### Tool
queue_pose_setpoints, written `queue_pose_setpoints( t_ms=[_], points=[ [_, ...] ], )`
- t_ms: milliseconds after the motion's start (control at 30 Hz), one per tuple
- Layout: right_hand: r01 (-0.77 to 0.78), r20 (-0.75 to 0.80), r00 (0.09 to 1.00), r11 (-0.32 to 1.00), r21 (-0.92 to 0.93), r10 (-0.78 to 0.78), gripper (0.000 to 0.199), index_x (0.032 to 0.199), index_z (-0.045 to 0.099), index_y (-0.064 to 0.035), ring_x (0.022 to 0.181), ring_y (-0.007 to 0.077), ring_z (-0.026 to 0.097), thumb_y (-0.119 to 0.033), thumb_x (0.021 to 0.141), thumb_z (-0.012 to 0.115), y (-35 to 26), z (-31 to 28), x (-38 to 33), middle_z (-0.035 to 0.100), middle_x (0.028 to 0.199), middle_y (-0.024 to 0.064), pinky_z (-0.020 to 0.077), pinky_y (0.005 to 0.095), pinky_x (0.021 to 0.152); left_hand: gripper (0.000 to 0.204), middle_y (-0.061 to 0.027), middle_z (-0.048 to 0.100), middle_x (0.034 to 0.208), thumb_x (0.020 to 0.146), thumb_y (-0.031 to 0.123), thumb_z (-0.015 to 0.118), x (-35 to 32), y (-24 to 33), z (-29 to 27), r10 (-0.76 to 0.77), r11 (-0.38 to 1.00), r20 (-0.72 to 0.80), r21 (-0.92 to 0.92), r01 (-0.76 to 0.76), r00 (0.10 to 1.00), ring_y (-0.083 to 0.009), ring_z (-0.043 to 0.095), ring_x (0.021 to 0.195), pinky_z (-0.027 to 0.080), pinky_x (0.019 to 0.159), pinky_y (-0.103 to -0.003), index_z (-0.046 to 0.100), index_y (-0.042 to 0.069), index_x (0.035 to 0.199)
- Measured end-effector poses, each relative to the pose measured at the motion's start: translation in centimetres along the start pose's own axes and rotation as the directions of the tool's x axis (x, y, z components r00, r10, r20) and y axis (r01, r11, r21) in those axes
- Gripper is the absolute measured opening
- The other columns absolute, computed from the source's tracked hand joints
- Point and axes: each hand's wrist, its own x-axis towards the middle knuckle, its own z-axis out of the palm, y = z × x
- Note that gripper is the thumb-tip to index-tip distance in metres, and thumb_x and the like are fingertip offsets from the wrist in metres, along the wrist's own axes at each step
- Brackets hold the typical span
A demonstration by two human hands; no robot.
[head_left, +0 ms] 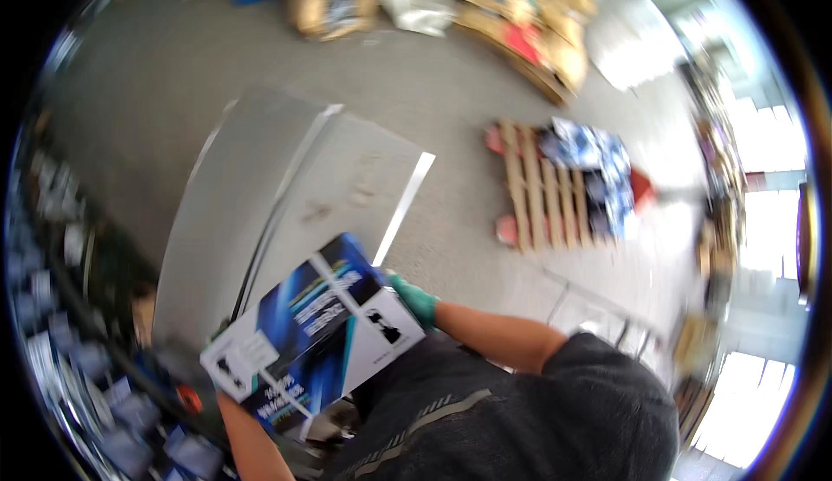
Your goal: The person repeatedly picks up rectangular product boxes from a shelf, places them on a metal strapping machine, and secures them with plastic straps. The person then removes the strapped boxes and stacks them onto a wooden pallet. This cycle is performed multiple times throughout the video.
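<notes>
A printed cardboard box in blue, black and white is held at a slant in front of my body. My right hand, in a green glove, grips its right end. From below, my left forearm reaches to the box's left end; the left hand is almost wholly hidden by the box, but it bears that end. Just beyond the box lies a flat grey surface in two panels, with a pale strip along its right edge. The box overlaps the near part of that surface in view.
To the right, a wooden pallet with red parts at its corners bears a blue-and-white cloth. Cardboard and sacks are heaped at the far side. Many small blurred items line the left. The picture is smeared by motion.
</notes>
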Motion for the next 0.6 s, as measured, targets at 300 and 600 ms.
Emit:
queue_pose_setpoints(
  t_ms=[300, 600],
  points=[
    [-0.079, 0.073, 0.997, 0.387, 0.919, 0.03, 0.068, 0.145, 0.057, -0.0113, 0.105, 0.0254, 0.071, -0.064, 0.104, 0.043, 3.4, -2.7, -2.8, 0.069, 0.132, 0.0135, 0.055, 0.0387, 0.095, 0.062, -0.0167, 0.069, 0.129, 0.098, 0.042, 0.057, -1.3, -10.4, 7.6, 0.015, 0.993, -0.141, 0.117, 0.002, 0.99, -0.0331, 0.066, 0.113, 0.051, 0.104, -0.046, 0.053, -0.003, 0.141],
    [0.188, -0.169, 0.974, 0.958, 0.217, -0.153, 0.067, 0.136, 0.066, -0.0134, 0.112, 0.0243, 0.069, -0.064, 0.106, 0.035, 2.8, -7.0, -11.8, 0.068, 0.135, 0.0091, 0.0549, 0.0398, 0.096, 0.056, -0.018, 0.069, 0.129, 0.095, 0.039, 0.058, -3.1, -18.1, 18.1, -0.06, 0.976, -0.038, 0.208, 0.066, 0.998, -0.0346, 0.066, 0.114, 0.052, 0.104, -0.047, 0.058, 0.0, 0.135]
  ],
)
